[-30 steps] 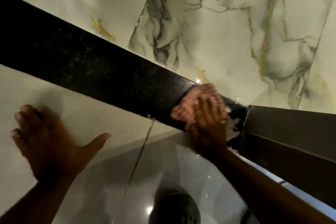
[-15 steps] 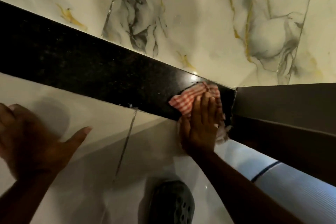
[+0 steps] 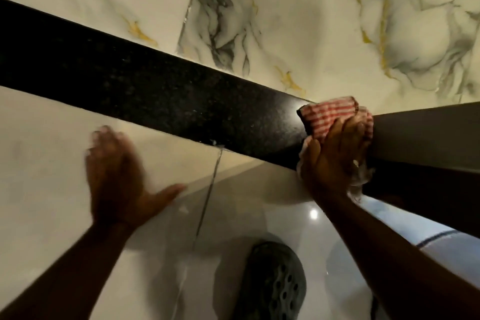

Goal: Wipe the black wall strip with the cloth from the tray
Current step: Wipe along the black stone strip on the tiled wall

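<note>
The black wall strip (image 3: 161, 96), speckled and glossy, runs diagonally from the upper left down to the right across the marble wall. My right hand (image 3: 335, 161) presses the red-and-white checked cloth (image 3: 330, 113) flat against the strip's right end, beside a dark frame. Part of the cloth hangs out below my palm. My left hand (image 3: 117, 176) lies flat with spread fingers on the pale tile below the strip; it is motion-blurred and holds nothing. No tray is in view.
A dark grey frame or door edge (image 3: 426, 132) meets the strip at the right. White marble tiles (image 3: 298, 21) with grey and gold veins lie above the strip. A dark perforated shoe (image 3: 272, 283) stands on the glossy floor, and a white ribbed surface (image 3: 441, 239) lies at lower right.
My right hand with the cloth has stayed at the strip's right end, rubbing slightly. My left hand has shifted along the pale tile toward the right. The camera view has swung too.
</note>
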Demonstrator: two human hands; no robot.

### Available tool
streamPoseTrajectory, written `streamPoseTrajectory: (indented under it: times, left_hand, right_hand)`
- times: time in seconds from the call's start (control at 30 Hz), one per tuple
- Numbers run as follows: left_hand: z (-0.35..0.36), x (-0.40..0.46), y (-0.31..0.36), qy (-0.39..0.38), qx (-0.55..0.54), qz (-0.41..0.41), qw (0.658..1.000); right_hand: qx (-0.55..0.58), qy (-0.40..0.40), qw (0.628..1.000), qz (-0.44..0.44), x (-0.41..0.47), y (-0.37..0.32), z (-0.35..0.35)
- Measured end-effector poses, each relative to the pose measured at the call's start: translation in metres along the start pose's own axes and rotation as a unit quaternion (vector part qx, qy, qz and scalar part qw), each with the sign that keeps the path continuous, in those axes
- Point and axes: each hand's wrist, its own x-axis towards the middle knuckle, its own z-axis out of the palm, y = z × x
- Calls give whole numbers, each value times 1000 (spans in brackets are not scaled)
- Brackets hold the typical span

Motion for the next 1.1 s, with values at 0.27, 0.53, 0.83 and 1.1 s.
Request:
streamPoseTrajectory:
  times: [0.27,0.53,0.83,1.1]
  left_hand:
    - [-4,-1,28,-25,42,108,993]
    - [-2,2,26,-42,46,101,993]
    - [-3,-2,25,-29,27,122,992]
    - [-61,-28,57,-117,23,95,988]
  right_hand:
    - [2,-23,999,-47,53,9,-1]
    - [21,-45,997,-57,6,7,-5]
    - [94,27,994,46,32,-7,-14]
    - [414,-63,906,-54,-32,-26,-135]
